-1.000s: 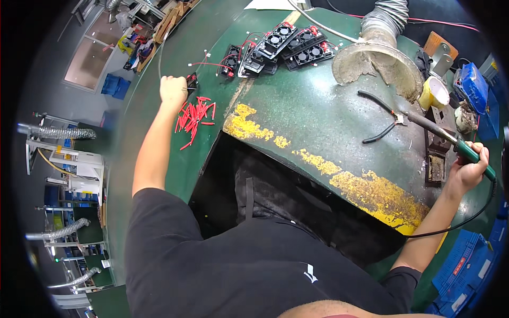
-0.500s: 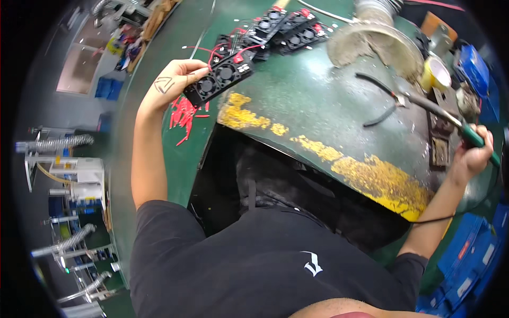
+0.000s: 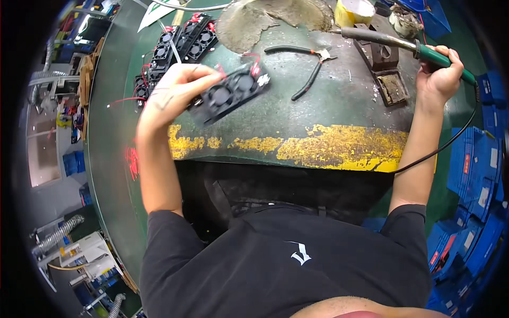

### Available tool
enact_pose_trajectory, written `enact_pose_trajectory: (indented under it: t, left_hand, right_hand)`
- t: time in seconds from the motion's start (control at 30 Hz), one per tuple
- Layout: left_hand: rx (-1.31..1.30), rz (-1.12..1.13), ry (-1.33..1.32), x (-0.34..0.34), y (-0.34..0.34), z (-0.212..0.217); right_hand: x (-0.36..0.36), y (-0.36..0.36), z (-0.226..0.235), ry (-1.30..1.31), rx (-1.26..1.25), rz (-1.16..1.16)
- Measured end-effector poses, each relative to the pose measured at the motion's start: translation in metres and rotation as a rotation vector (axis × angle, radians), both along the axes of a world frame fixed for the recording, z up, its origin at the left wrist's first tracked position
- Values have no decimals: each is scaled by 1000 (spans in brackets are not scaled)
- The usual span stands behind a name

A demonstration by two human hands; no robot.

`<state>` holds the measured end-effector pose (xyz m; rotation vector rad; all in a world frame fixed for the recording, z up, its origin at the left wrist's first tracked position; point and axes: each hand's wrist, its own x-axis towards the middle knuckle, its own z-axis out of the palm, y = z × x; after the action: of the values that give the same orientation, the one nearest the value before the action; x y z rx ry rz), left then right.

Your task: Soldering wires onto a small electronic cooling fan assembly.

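Note:
My left hand [image 3: 177,94] is closed on one end of a black dual-fan module [image 3: 233,94], held above the green bench and slightly blurred. Two small fans sit side by side in its frame, and red wires rise from its top. In my right hand [image 3: 440,74] is a soldering iron [image 3: 405,43] with a green handle, gripped around that handle. Its long metal barrel points left across the bench. Between the hands, black-handled pliers [image 3: 305,66] lie spread on the bench. Right of them stands a rusty metal iron stand [image 3: 379,61], below the soldering iron.
More fan modules [image 3: 183,42] are heaped at the back left. Red tubing pieces [image 3: 132,162] lie at the left. A dirty, broken-edged extraction hood [image 3: 270,24] and a yellow tape roll [image 3: 354,10] are at the back. Blue bins [image 3: 469,164] stand at right; the iron's cord [image 3: 450,140] trails past my forearm.
My view has turned and shifted right. My left hand has carried the fan module rightward, away from the pile. The soldering iron's tip has moved back from the pliers and now lies beyond them.

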<state>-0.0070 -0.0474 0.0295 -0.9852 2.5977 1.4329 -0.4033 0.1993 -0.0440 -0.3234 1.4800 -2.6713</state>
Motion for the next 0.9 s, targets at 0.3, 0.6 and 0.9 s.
enact_pose_trajectory:
  t: [0.3,0.6,0.9]
  left_hand:
    - [-113,-175,-480,2,7,50]
    - [125,-109,-214,-57,-12,-34]
    - [8,-67,-98,-103,-13,-72]
  right_hand:
    - [0,2,-2,-27,1,-2]
    - [-38,10,-24,-2,-104,145]
    - [19,-7,5,176,-148,19]
